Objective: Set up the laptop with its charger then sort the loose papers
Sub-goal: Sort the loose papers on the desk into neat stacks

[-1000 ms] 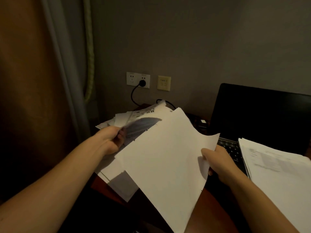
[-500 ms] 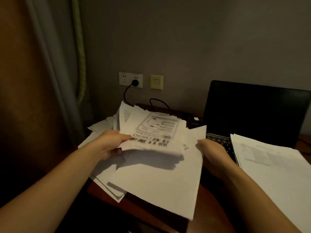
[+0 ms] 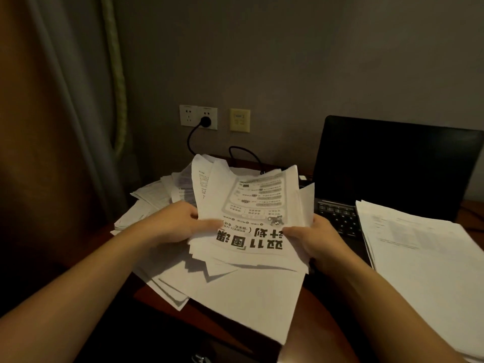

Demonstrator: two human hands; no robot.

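Dim grey wall and a reddish-brown wooden desk (image 3: 314, 318) fill my view, with a heavy brown curtain (image 3: 65, 113) and a pale green cord (image 3: 116, 74) hanging at the left. I see both hands raised over the middle of the desk, gripping one bundle of white printed sheets (image 3: 251, 218) between them. The left hand (image 3: 180, 222) pinches the bundle's left edge, thumb on top. The right hand (image 3: 311, 239) clasps its lower right corner, fingers curled underneath. The top sheet reads upside down to me, bold black characters nearest my arms and a grey framed chart beyond. Directly below the bundle, a loose spread of white papers (image 3: 235, 297) lies fanned across the desk, some of it overhanging the near edge. More sheets are heaped behind the left hand. Just right of the right hand stands the open black laptop (image 3: 392, 166), screen dark. A squared stack of white pages (image 3: 424, 252) covers the right part of its keyboard and the desk beside it. On the wall behind, a black plug (image 3: 205, 121) sits in the white double socket (image 3: 198, 117). Its black cable (image 3: 192, 138) drops behind the papers, and a yellowish wall plate (image 3: 240, 120) is just beside the socket.
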